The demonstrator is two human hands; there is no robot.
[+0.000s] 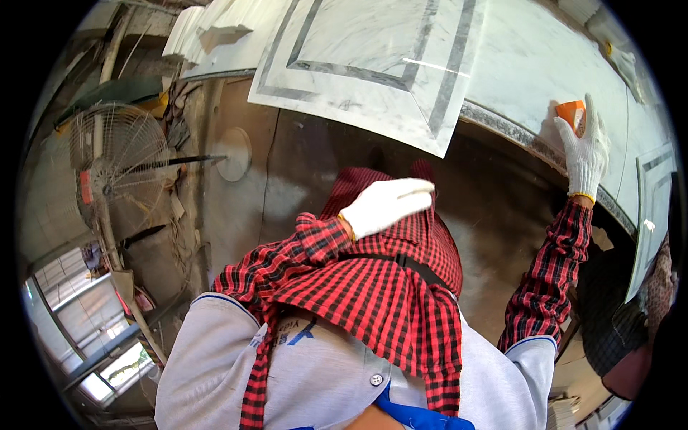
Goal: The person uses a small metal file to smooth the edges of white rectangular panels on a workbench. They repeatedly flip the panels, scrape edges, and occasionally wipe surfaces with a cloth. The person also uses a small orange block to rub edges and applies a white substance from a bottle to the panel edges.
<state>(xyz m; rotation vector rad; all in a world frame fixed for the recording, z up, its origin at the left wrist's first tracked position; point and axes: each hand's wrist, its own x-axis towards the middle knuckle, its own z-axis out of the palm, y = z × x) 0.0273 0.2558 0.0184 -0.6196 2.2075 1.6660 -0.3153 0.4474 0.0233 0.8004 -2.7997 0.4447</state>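
Note:
My left hand (pixel 393 206), in a white knitted glove, lies flat over the front of my red-and-black checked apron (pixel 373 287), fingers stretched to the right and nothing in it. Out to the right, my right hand (pixel 586 161), gloved the same way, reaches onto the pale work table (pixel 527 72). Between its thumb and fingers is a small orange block-like thing (pixel 571 112), whose exact kind I cannot make out. A white marble-look panel (pixel 358 89) with grey inlaid bands lies ahead of me, its near corner jutting past the table edge.
A large wire-caged fan (pixel 107 183) stands at the left. White strips (pixel 208 32) are stacked at the far left of the table. Another banded panel (pixel 651 215) is at the far right, near a person's dark clothing (pixel 609 308). A white glove (pixel 623 64) shows at upper right.

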